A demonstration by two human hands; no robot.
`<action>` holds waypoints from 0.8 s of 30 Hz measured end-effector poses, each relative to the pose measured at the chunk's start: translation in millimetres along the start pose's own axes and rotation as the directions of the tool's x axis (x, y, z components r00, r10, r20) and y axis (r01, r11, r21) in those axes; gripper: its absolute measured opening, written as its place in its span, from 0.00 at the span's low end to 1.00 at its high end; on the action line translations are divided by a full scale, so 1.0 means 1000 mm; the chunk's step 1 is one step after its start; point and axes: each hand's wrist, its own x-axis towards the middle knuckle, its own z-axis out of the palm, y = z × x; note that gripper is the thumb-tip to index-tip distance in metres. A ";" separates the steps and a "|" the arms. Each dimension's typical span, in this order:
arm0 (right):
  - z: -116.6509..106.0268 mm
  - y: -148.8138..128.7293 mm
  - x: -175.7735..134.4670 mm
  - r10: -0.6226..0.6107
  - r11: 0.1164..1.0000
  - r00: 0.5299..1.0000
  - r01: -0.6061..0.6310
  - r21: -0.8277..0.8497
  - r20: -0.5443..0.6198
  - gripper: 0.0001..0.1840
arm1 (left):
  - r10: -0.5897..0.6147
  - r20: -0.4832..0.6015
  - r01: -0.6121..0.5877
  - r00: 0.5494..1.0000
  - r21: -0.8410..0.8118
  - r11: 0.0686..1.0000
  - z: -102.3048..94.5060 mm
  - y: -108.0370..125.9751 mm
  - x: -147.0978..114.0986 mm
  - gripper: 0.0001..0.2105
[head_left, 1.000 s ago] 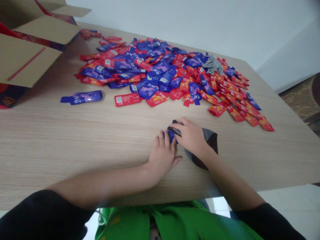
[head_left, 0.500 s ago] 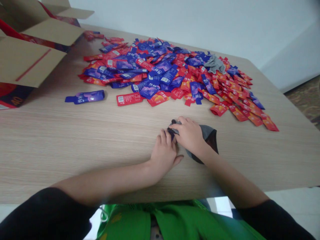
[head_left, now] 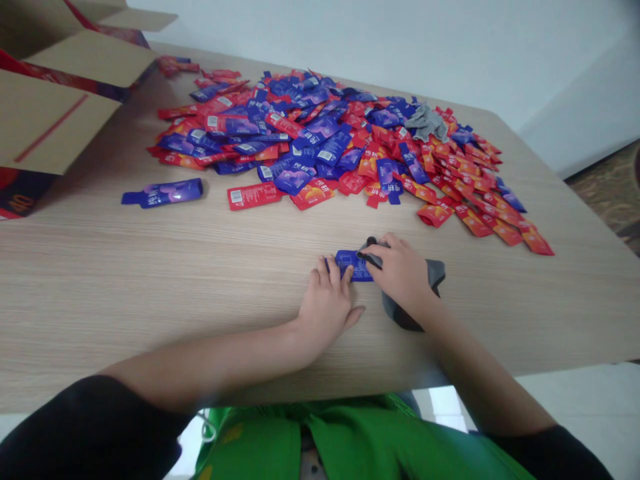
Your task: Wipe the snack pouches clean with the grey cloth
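A blue pouch with pale print lies flat on the table in front of me. My left hand presses its left end down with extended fingers, thumb out to the side. My right hand is wrapped round a grey-and-black object, whose exact kind I cannot make out. Its dark front end reaches over the pouch's right part, and its wider body sticks out behind and below the hand. The palm hides most of its middle.
A large heap of red and blue pouches spreads along the back, with a grey cloth on top. One blue pouch and one red pouch lie before it. An open cardboard box stands at left.
My right hand has shifted right with the grey-and-black object, uncovering more of the blue pouch. My left hand stays nearly in place. The view has shifted slightly.
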 end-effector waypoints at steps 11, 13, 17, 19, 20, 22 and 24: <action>0.010 0.023 -0.014 0.142 0.985 0.990 -0.141 0.103 0.003 0.13 | 0.002 0.004 -0.002 1.000 0.000 1.000 -0.002 -0.001 0.000 0.37; 0.011 0.027 -0.015 0.163 0.981 0.987 -0.163 0.101 0.009 0.14 | 0.000 0.010 0.000 1.000 -0.008 1.000 -0.002 -0.001 0.000 0.37; 0.011 0.032 -0.020 0.198 0.977 0.980 -0.198 0.075 0.008 0.14 | -0.009 0.027 0.010 1.000 -0.013 1.000 -0.002 0.000 0.001 0.37; 0.011 0.034 -0.022 0.210 0.975 0.978 -0.210 0.070 0.013 0.14 | -0.014 0.032 0.014 0.999 -0.012 1.000 -0.003 0.000 0.001 0.37; 0.011 0.036 -0.023 0.216 0.974 0.976 -0.217 0.071 0.017 0.14 | -0.015 0.031 0.015 0.999 -0.013 1.000 -0.003 0.000 0.001 0.37; 0.011 0.040 -0.024 0.233 0.969 0.972 -0.234 0.081 0.027 0.14 | -0.012 0.030 0.012 0.999 -0.016 1.000 -0.004 -0.001 0.000 0.37; 0.010 0.046 -0.025 0.240 0.964 0.970 -0.244 0.104 0.049 0.14 | -0.007 0.028 0.007 1.000 -0.022 1.000 -0.004 -0.001 0.000 0.37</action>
